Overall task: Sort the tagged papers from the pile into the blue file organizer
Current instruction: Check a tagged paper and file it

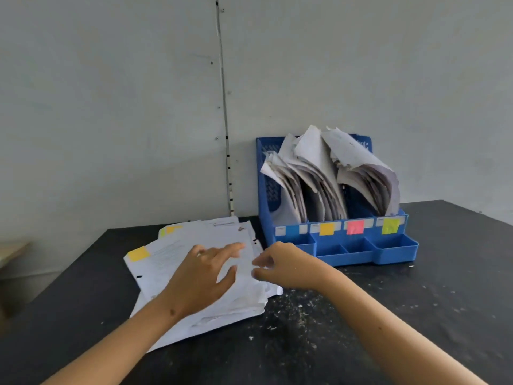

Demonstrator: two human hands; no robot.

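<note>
A loose pile of white papers [177,262] lies on the black table left of centre; a yellow tag [138,253] sticks out at its left corner and another yellow tag [172,228] at the back. My left hand [202,279] rests flat on the pile with fingers spread. My right hand [280,266] is at the pile's right edge, thumb and fingers curled close together at the paper's edge; whether they pinch a sheet is unclear. The blue file organizer [388,250] stands at the back right, its slots stuffed with curled papers [319,173] and labelled blue, yellow, pink and green.
The black table [416,315] is speckled with white crumbs in front of the organizer. A grey wall stands directly behind. The table's left edge drops off near a pale wooden surface [11,251] at far left.
</note>
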